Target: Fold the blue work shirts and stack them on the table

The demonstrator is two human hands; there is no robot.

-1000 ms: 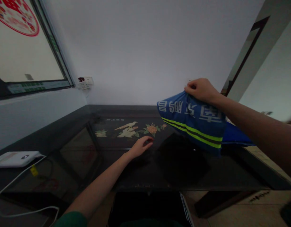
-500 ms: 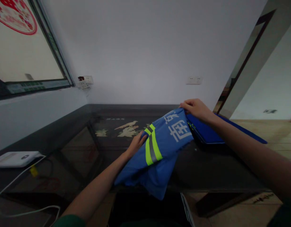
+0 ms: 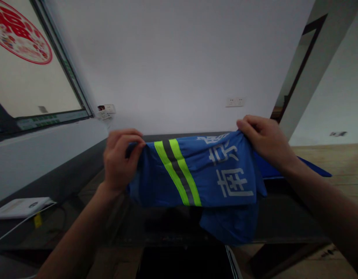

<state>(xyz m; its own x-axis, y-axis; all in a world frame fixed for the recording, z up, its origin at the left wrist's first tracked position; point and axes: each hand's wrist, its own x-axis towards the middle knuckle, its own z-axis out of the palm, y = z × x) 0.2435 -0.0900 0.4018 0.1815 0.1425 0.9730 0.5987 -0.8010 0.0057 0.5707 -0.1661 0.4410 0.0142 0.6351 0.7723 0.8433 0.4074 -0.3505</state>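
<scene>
A blue reflective vest (image 3: 208, 166), folded over, hangs stretched between my hands above the table. It bears a yellow-green and grey stripe and large grey printed characters. My left hand (image 3: 119, 161) is closed, pinching the vest's upper left corner between thumb and fingers. At the upper right, my right hand (image 3: 267, 139) is closed on the other corner. A loose flap of the cloth droops lower on the right. Behind my right wrist lies a flat blue item (image 3: 264, 164), mostly covered by the hand and vest.
The dark glossy table (image 3: 292, 217) stands against a white wall. On its left side lies a white flat device (image 3: 21, 208) with a white cable and a yellow tag (image 3: 37, 220). Wall sockets (image 3: 235, 102) are above the table's back edge. A window (image 3: 36, 85) is at left.
My left hand has risen from the table to the vest's upper left corner. The vest has been lifted and pulled out sideways, now level. My right hand has shifted slightly right.
</scene>
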